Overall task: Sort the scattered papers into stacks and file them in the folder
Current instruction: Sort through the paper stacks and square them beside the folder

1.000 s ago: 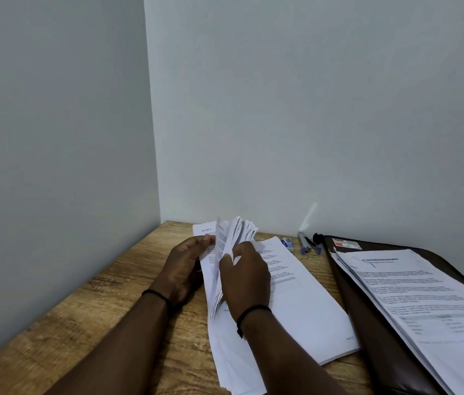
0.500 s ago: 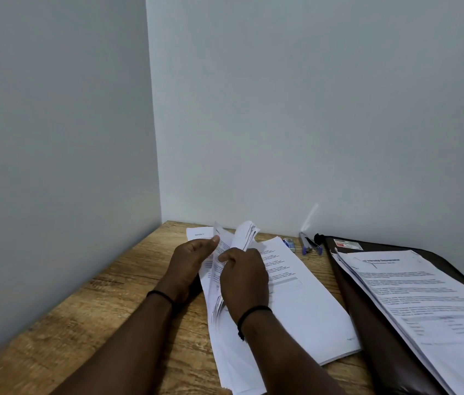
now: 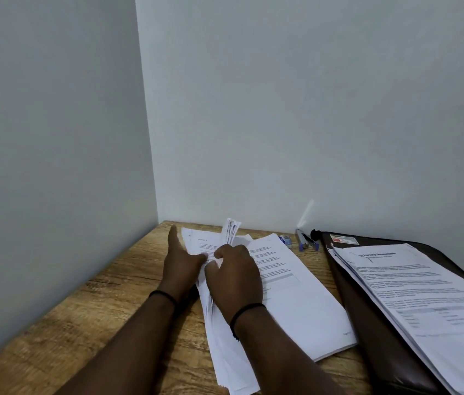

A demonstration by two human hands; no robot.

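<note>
Head cam: a bundle of sheets (image 3: 230, 232) is pinched upright by the right hand (image 3: 233, 277), fingers curled round its lower part, top edges fanned toward the back wall. The left hand (image 3: 181, 263) is laid flat w/ straight fingers, thumb pressed on the printed page (image 3: 199, 243) just left of the bundle; nothing is gripped by it. Both hands are placed on the left paper stack (image 3: 296, 303), whose long axis is run from the near table (image 3: 105, 295) edge toward the wall. The brown folder (image 3: 367, 323) is seen right of that stack, apart from it, approx. parallel, already topped w/ a sorted pile (image 3: 424, 295). Since the folder lies right of the stack, the right hand is judged nearer for any transfer; a rightward carry across the stack would probably be needed. Pens (image 3: 306, 240) and a small eraser-like item (image 3: 285, 240) are seen beyond the stack's far end, by the wall.
</note>
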